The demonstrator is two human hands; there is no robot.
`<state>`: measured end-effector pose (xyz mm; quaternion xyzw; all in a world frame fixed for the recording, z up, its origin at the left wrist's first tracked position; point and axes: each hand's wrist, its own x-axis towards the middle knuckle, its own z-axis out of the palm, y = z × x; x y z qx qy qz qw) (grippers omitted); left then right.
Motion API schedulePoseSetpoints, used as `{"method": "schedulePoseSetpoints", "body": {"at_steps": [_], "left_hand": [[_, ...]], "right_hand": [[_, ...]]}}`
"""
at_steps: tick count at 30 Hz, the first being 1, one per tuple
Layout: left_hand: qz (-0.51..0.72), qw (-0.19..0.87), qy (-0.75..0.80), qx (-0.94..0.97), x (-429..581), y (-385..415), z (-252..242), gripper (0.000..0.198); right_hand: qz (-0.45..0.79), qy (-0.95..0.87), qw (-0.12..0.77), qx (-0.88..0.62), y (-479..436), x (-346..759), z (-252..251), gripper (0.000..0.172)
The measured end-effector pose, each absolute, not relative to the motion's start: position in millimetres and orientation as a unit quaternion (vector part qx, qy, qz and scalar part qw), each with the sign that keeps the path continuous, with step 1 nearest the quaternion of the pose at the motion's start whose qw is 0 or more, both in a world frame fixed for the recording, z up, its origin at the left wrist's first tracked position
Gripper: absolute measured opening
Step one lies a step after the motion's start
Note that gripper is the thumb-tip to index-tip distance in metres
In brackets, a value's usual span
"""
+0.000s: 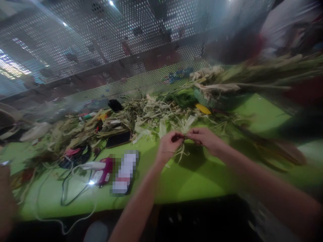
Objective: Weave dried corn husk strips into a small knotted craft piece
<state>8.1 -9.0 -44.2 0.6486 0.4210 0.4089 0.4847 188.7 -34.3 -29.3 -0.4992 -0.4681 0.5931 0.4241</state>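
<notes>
My left hand (170,146) and my right hand (203,137) meet above the green table, fingertips almost touching. Both are closed in a pinch on a small bundle of pale husk strips (188,123). Its broad ends fan upward behind my fingers, and thin curled strands (183,154) dangle below. The exact pinching point is partly hidden by the fingers. Just beyond my hands spreads a tangled heap of dried husk strips (151,109). A pale husk piece (163,127) stands up beside my left hand.
Left of my arm lie a phone with a blurred-out screen (124,173), a magenta device (109,166) with a white cable, and a dark phone (118,138). Behind are a green bowl (207,99), a yellow object (203,108) and a perforated screen (151,33). Another person's arm (6,198) shows left.
</notes>
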Motion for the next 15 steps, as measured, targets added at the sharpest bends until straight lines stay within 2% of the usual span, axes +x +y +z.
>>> {"method": "schedulePoseSetpoints", "body": {"at_steps": [8,15], "left_hand": [[0.382,0.328,0.453,0.736,10.0,-19.3,-40.8,0.009],[0.387,0.277,0.448,0.756,11.4,-20.3,-42.7,0.005]], "right_hand": [[0.589,-0.489,0.407,-0.499,-35.8,186.0,-25.4,0.043],[0.590,-0.497,0.404,-0.492,-37.7,187.9,-23.6,0.042]]}}
